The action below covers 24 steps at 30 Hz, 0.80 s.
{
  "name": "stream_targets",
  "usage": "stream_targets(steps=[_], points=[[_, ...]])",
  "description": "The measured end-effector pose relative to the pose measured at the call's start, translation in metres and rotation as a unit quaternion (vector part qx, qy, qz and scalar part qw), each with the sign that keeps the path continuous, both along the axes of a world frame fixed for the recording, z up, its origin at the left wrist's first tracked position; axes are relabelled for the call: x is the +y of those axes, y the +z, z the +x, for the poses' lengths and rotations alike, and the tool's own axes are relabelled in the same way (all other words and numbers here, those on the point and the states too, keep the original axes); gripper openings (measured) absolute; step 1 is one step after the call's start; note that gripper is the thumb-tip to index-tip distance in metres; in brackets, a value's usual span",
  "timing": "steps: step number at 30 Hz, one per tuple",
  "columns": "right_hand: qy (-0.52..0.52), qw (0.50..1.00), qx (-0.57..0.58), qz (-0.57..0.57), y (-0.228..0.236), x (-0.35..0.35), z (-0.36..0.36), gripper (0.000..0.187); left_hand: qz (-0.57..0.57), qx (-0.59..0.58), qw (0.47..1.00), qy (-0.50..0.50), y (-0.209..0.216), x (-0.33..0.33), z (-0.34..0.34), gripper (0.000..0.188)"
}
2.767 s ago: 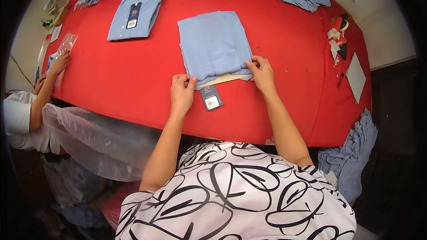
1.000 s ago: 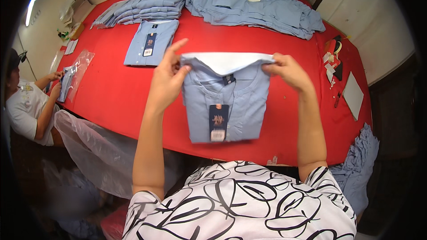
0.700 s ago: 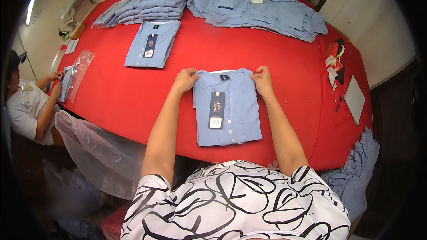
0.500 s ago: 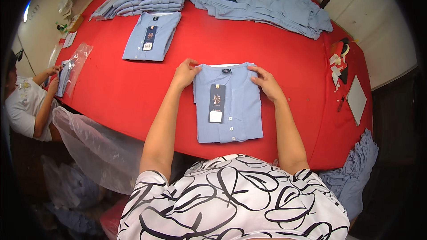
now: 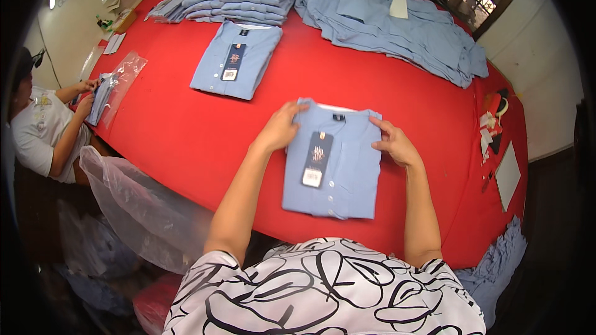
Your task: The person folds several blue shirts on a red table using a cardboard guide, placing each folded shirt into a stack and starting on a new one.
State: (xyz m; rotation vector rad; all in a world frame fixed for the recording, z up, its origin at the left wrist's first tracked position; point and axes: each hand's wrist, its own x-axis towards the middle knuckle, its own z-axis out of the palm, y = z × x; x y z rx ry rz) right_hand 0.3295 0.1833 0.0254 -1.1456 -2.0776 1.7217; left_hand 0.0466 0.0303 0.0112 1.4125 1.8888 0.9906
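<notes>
**Folded shirt: handling and hand pose**

Folded light-blue cotton shirt (image 5: 338,161) with dark hang tag lies flat on red cloth surface (image 5: 186,136), near its front edge. Judged light, soft, limp; best lifted by both upper corners. Left hand (image 5: 280,129) and right hand (image 5: 394,142) apart, pressing flat on the shoulders, not gripping.

Open red counter (image 5: 186,142) lies left of the folded shirt (image 5: 332,161) under the left hand (image 5: 279,129) and right hand (image 5: 394,144); a wide bare strip also runs between it and the second folded shirt (image 5: 236,59) farther back. Beyond that, the stack of folded shirts (image 5: 230,1) and the loose shirt heap (image 5: 391,25) block the far side. Small clutter (image 5: 493,127) and a white card (image 5: 508,175) crowd the right edge. A co-worker's hands with a bagged shirt (image 5: 102,96) take the left edge.
</notes>
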Motion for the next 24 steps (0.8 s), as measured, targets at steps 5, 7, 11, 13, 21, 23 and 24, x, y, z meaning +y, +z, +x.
stream_targets(steps=[5,7,11,13,21,23,24], points=[[-0.078,0.986,0.102,0.103,-0.009,0.049,-0.093,0.076,0.139,0.179,0.973,0.050,0.039,0.099,-0.078,0.048],[-0.102,0.971,0.095,0.193,-0.012,0.079,-0.138,0.074,0.171,0.229,0.953,0.103,0.038,0.137,-0.105,0.045],[-0.144,0.964,-0.017,0.224,-0.041,0.100,-0.217,0.071,0.092,0.379,0.898,0.205,-0.021,0.177,-0.137,0.036],[-0.116,0.955,-0.097,0.256,-0.056,0.105,-0.230,0.071,0.131,0.380,0.894,0.199,-0.040,0.178,-0.136,0.036],[-0.031,0.974,-0.055,0.219,-0.051,0.051,-0.312,0.069,0.123,0.417,0.889,0.142,-0.049,0.138,-0.229,0.034],[-0.049,0.985,0.016,0.166,-0.042,0.038,-0.345,0.074,0.116,0.409,0.897,0.122,-0.044,0.136,-0.264,0.030],[-0.052,0.984,0.032,0.168,-0.040,0.036,-0.363,0.074,0.110,0.421,0.893,0.117,-0.041,0.132,-0.284,0.028]])
